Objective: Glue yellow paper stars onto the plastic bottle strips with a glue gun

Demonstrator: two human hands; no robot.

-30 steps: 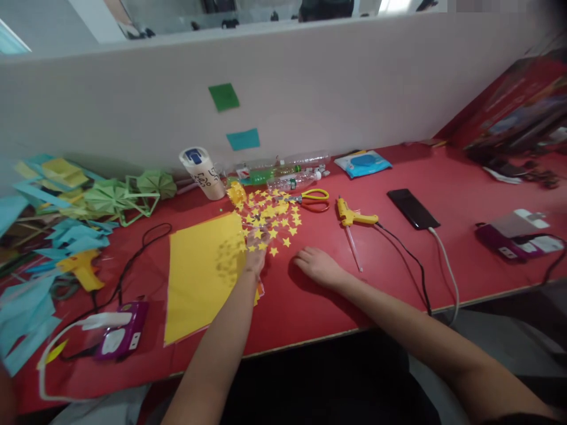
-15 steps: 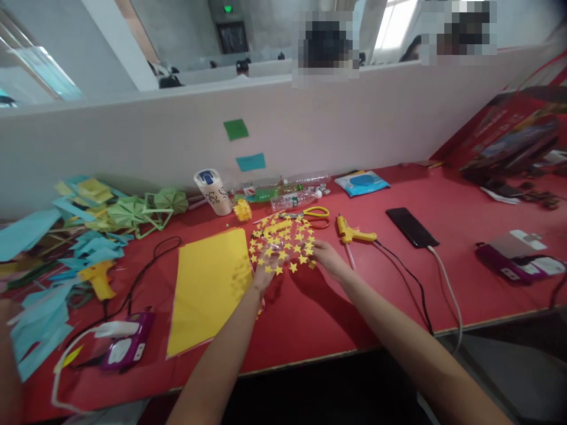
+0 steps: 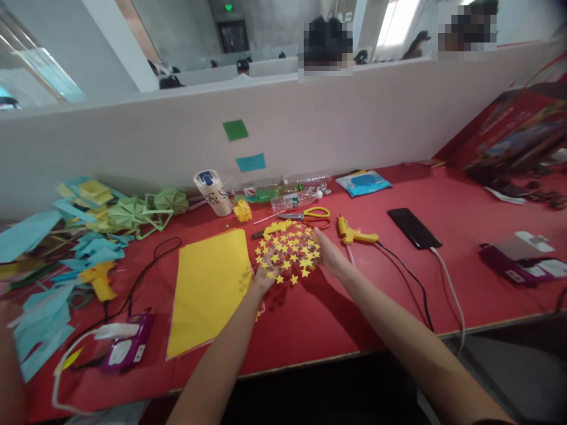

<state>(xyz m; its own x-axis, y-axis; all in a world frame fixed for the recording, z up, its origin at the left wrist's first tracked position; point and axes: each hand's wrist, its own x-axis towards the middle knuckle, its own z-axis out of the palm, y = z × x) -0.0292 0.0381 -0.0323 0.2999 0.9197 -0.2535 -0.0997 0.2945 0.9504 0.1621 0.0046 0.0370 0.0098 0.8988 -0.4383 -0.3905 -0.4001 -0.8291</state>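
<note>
Between my two hands is a clear, rounded piece covered with small yellow stars (image 3: 290, 258), held a little above the red table. My left hand (image 3: 266, 275) grips its lower left side, the fingers partly hidden behind the stars. On the right side my right hand (image 3: 326, 252) curves round the edge, thumb side up. Behind the piece lie a yellow-handled cutter (image 3: 275, 228) and yellow-handled scissors (image 3: 310, 215). A yellow glue gun (image 3: 353, 232) rests just beyond my right hand. Yellow paper sheets (image 3: 210, 295) are stacked left of my left hand.
A cup (image 3: 214, 193), plastic bottles (image 3: 295, 200) and a blue wipes packet (image 3: 364, 183) line the white partition (image 3: 177, 141). Folded paper shapes (image 3: 128, 212), a second glue gun (image 3: 98, 279) and a purple power strip (image 3: 128, 342) are left. A phone (image 3: 413, 228) with a cable lies right.
The star-covered piece has tilted and shifted slightly right and toward me, uncovering more of the cutter and scissors. My right hand has moved up around its edge.
</note>
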